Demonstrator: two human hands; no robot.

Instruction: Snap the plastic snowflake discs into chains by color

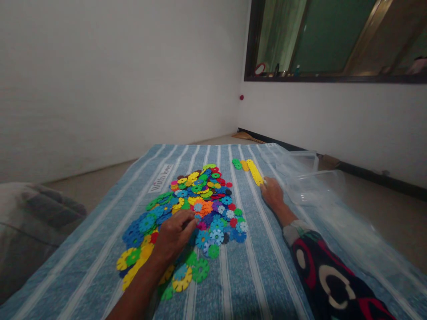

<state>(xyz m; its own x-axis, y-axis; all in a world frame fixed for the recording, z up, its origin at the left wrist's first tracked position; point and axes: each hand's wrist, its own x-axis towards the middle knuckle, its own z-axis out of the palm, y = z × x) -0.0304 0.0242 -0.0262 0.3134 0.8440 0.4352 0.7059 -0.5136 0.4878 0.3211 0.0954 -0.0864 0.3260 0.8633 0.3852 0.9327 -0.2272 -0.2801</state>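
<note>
A heap of colourful notched plastic discs [216, 237] lies on a blue-and-white striped cloth [213, 306]. Over the middle of this heap is my left hand [176, 229], with its fingers curled together; what they hold, if anything, is hidden. To the right of the heap, a line of overlapping yellow discs [254, 171] runs toward me. My right hand [273, 194] is at its near end, fingertips closed on a yellow disc. Beside the far end of that line are a few orange discs [245, 166] and a short row of green discs [236, 164].
Clear plastic containers [315, 186] stand along the cloth's right side. A printed "With love" label [161, 178] shows left of the heap. A grey fabric-covered shape [30, 235] is at the left edge. White walls [133, 89] rise behind, with a window at upper right.
</note>
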